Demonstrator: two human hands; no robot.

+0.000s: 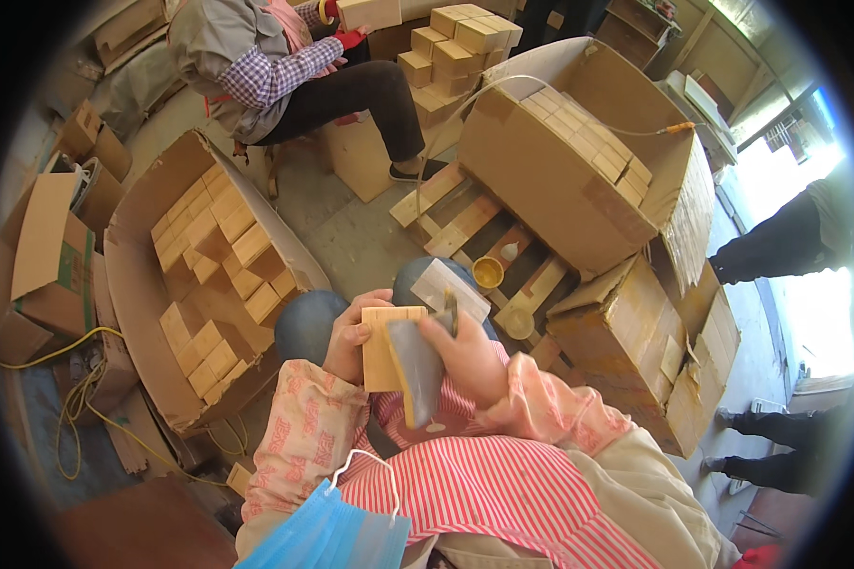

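Holding a pale wooden block (380,362) over the lap (306,327) in the closed grip of the left hand (344,343), to the right of the right edge of an open carton (266,223), and pinching a curved grey sheet (417,365) across the block's right side in the closed grip of the right hand (474,358)

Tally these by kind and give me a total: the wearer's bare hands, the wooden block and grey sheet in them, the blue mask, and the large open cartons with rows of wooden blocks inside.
Hands: 2, left hand and right hand
Wooden block: 1
Grey sheet: 1
Blue mask: 1
Cartons: 2, left carton and right carton
Total: 7
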